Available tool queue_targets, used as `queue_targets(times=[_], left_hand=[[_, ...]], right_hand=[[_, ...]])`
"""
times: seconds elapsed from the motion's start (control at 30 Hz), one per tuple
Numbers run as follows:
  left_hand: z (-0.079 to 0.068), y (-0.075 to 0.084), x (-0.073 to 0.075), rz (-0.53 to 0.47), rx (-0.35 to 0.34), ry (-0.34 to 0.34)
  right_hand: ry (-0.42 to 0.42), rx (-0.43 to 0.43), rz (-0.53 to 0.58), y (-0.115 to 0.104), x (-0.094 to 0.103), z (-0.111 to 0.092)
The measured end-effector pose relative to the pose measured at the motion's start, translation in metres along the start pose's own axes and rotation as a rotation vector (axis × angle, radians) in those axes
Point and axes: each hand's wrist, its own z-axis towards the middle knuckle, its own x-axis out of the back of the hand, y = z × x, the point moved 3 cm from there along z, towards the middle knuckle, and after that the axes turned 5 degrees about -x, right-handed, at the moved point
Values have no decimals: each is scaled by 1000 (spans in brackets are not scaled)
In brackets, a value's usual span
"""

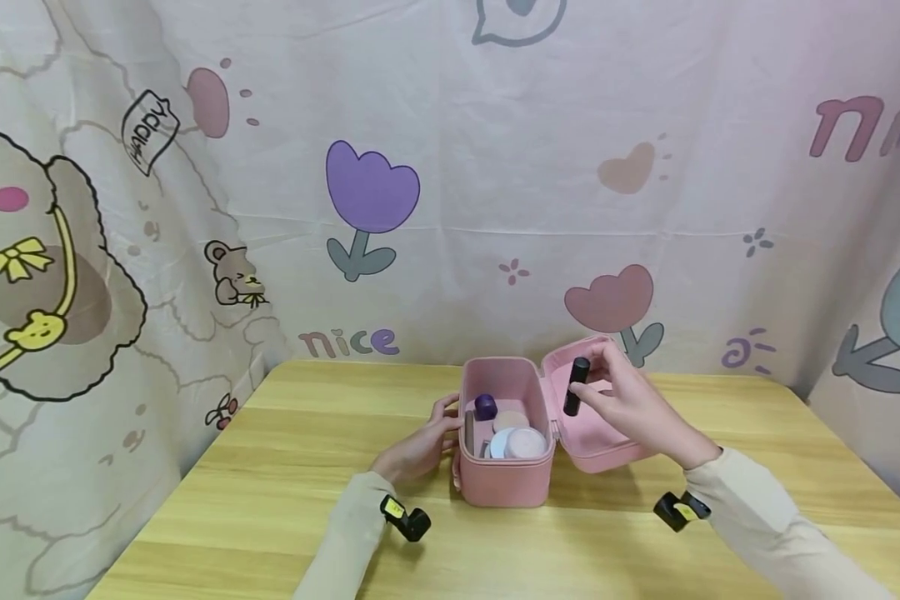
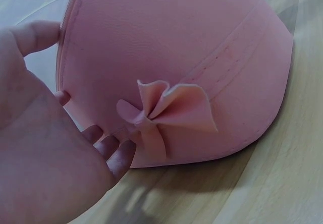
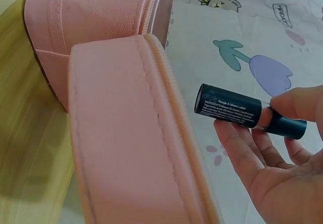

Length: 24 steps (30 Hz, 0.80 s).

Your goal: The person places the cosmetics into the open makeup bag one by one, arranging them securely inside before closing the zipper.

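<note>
A pink zippered makeup case (image 1: 505, 485) stands on the table with its lid (image 1: 607, 457) swung out to the right. My right hand (image 1: 617, 393) pinches a dark lipstick tube (image 1: 577, 386) above the lid; in the right wrist view small white print shows on the lipstick tube (image 3: 229, 105), and a clear section lies near the thumb. My left hand (image 1: 422, 446) rests against the case's left side. In the left wrist view, its thumb and fingertips touch the pink wall near a bow (image 2: 156, 113), with the fingers relaxed.
Inside the case lie a dark purple rounded item (image 1: 485, 407), a white round container (image 1: 525, 443), a beige disc (image 1: 510, 421) and a brown slim stick (image 1: 469, 433). The wooden table (image 1: 270, 500) meets a printed curtain (image 1: 480, 167) at the back.
</note>
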Motion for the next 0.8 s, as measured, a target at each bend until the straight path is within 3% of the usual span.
queue_targets(times=[0.33, 0.57, 0.8], left_hand=[[1, -1, 1, -3, 10, 8], [0, 0, 1, -2, 6, 7], [0, -1, 1, -15, 11, 15]], right_hand=[[-41, -1, -82, -4, -8, 17], [-169, -27, 25, -8, -18, 25], [-244, -86, -12, -7, -25, 29]])
